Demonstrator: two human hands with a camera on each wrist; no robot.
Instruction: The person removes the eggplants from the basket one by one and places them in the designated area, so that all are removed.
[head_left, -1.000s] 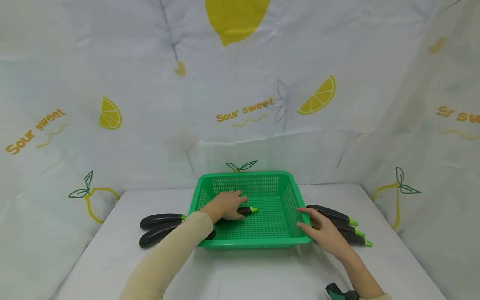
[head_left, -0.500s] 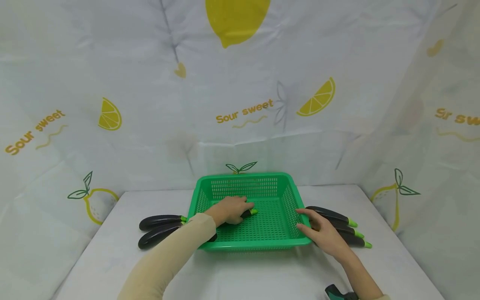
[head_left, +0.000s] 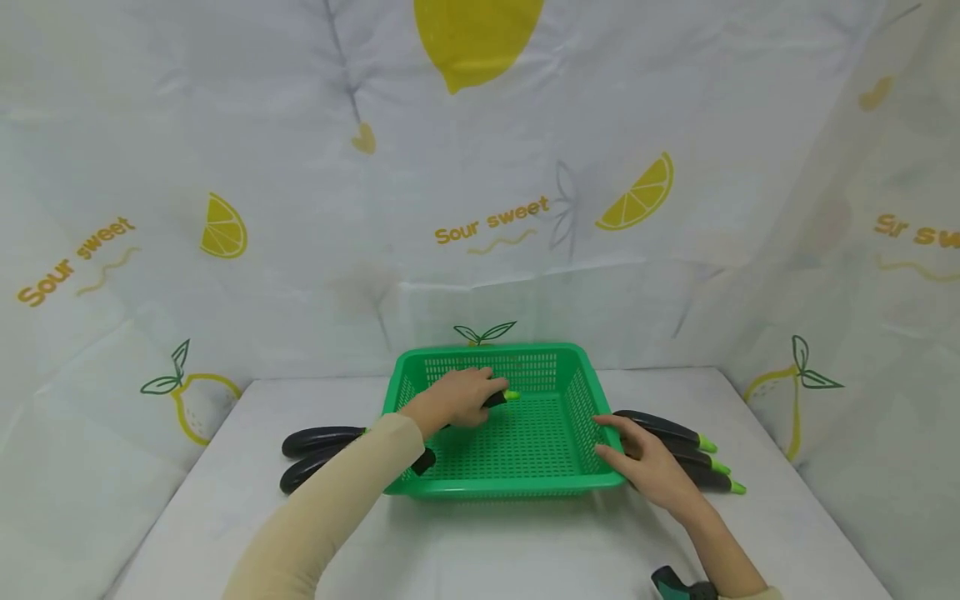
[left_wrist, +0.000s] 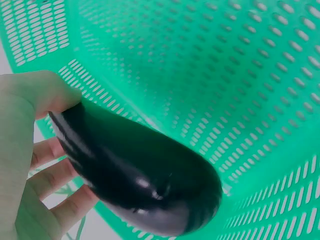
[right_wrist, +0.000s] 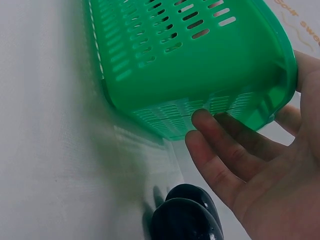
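Observation:
In the head view my left hand is inside the green plastic basket, holding a dark purple eggplant around its stem half. Its green stem tip pokes out past the fingers. The left wrist view shows the glossy rounded end of this eggplant over the basket's slotted wall, thumb on one side and fingers on the other. My right hand grips the basket's right rim near the front corner. From the right wrist, its fingers lie against the outer side of the basket.
Two eggplants lie left of the basket, partly behind the left sleeve. Several more eggplants lie on the white tabletop to the right, close by the right hand. A white printed cloth hangs behind the table.
My left hand has closed around the eggplant in the basket and raised it, moving it slightly toward the back. The right hand stays on the rim.

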